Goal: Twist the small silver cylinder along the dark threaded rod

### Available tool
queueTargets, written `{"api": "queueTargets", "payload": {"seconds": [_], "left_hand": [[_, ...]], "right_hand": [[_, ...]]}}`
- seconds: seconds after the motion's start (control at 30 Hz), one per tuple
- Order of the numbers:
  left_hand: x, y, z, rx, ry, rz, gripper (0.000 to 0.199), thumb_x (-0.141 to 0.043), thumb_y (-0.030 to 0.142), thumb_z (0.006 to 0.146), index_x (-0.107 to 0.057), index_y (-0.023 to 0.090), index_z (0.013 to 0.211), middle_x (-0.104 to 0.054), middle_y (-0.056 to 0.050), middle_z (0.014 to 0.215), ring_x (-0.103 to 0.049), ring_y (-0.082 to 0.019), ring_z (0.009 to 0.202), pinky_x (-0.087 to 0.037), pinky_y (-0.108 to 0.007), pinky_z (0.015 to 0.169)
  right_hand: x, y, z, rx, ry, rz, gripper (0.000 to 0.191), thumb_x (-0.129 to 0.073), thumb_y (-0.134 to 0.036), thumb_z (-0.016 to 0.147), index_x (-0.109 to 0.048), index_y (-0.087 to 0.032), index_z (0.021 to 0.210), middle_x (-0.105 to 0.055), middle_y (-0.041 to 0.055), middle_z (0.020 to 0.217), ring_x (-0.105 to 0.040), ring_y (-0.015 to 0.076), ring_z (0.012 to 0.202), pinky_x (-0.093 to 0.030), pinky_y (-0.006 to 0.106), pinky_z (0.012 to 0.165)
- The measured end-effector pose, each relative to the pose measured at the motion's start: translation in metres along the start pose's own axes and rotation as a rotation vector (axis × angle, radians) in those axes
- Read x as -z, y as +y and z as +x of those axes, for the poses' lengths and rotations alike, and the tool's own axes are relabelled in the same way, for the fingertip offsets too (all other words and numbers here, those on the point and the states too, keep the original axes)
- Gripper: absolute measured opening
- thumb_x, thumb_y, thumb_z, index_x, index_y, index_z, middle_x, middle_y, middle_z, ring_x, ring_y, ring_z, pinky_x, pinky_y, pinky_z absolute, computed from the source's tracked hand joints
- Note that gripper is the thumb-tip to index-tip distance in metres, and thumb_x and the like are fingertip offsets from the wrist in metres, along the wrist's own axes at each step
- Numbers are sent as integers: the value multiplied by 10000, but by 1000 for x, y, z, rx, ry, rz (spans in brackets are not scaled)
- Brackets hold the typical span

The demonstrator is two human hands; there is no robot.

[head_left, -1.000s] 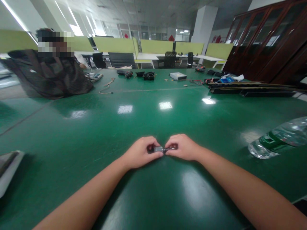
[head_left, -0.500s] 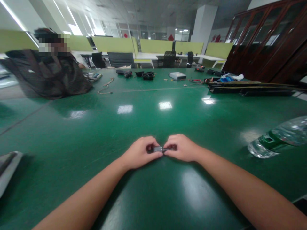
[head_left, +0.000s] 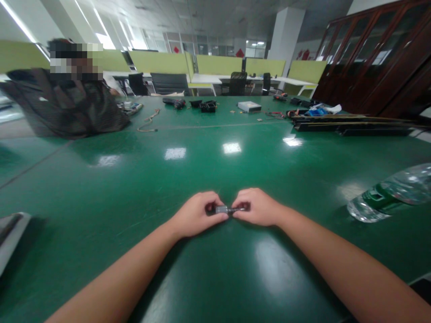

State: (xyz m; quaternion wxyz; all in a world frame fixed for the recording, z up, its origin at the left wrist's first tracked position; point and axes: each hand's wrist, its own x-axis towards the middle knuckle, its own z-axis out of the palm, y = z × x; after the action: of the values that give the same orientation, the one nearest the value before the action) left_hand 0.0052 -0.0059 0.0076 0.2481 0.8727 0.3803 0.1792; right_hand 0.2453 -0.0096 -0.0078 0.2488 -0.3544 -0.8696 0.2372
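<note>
My left hand (head_left: 198, 214) rests on the green table (head_left: 222, 175), its thumb and fingers closed round a small silver-grey block-shaped piece (head_left: 221, 209). Facing it, my right hand (head_left: 256, 207) pinches a thin dark rod-like piece (head_left: 239, 208) that lines up with the block. The two pieces meet in the narrow gap between my hands; whether they are joined cannot be made out. Fingers hide the outer ends of both pieces.
A clear water bottle (head_left: 387, 195) lies at the right. A tray-like object (head_left: 15, 237) is at the left edge. Further back are a dark bag (head_left: 74, 112) with a person behind it, a cable (head_left: 148, 123), a silver box (head_left: 249, 106) and black strips (head_left: 353, 123).
My right hand has shifted slightly to the right, and the gap between the hands is a little wider. My left hand has stayed in place.
</note>
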Motion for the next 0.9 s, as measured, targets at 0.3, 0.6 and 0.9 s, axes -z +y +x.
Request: {"api": "queueTargets", "payload": {"seconds": [0.3,0.6,0.9], "left_hand": [[0,0,0,-2,5,1,238,-685,414,857,-668,177,870,-648,-9,792,-571,-149,708,-412,-248,650],[0,1,0,-3,6,-10,245,-685,428,855,-679,184,875,-655,-13,800,-572,-149,703,-412,-245,642],[1,2,0,7,4,-25,252,-682,433,856,-680,181,864,-661,-18,799,-578,-151,703,-418,-243,637]], "right_hand": [[2,4,-1,6,-9,-4,110,-719,-231,781,-761,-168,861,-689,25,772,-597,124,680,-426,244,660],[10,5,-3,-3,-29,-26,94,-733,-228,763,-755,-174,836,-697,24,770,-612,132,695,-438,249,673],[18,9,-5,-66,-61,16,79,-738,-194,733,-754,-167,806,-684,20,748,-606,120,662,-448,230,625]]}}
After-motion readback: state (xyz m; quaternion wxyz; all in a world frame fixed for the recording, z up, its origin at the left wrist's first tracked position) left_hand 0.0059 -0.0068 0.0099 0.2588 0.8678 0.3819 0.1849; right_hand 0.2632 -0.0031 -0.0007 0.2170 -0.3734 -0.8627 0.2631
